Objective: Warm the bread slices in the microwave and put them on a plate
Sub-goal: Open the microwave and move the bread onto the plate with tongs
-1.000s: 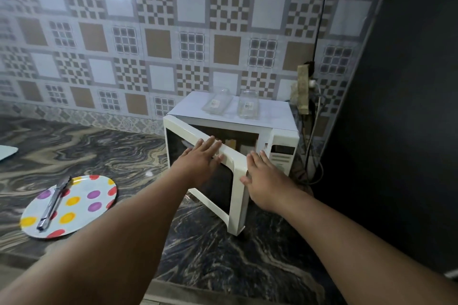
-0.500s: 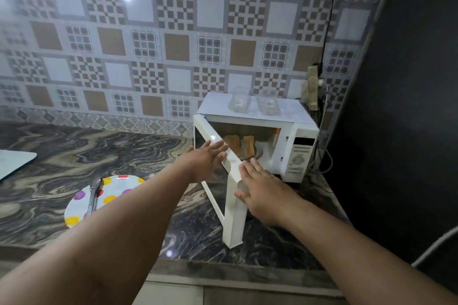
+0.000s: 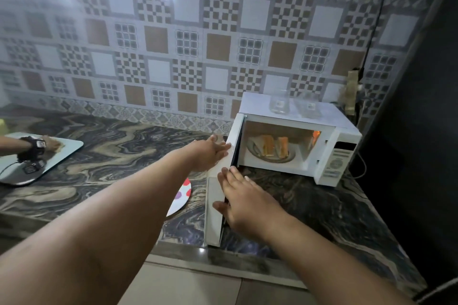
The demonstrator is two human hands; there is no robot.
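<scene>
The white microwave [image 3: 332,138] stands at the back right of the marble counter with its door [image 3: 215,205] swung wide open toward me. Inside, toasted bread slices [image 3: 270,146] lie on a round plate [image 3: 290,157]. My left hand [image 3: 210,153] rests flat with straight fingers on the door's outer face near its top. My right hand [image 3: 241,202] lies open against the door's inner side and edge. A white plate with coloured dots [image 3: 182,197] sits on the counter left of the door, mostly hidden by my left forearm.
Two clear glass containers [image 3: 280,104] stand on top of the microwave. Another person's hand [image 3: 49,142], with a black wrist device, rests on a pale board [image 3: 67,147] at the far left. A dark wall [image 3: 421,131] borders the right. A cable [image 3: 376,17] runs up the tiles.
The microwave door has swung from half open to wide open, with both my hands following it leftward. The bread inside has come into view. The camera has pulled back.
</scene>
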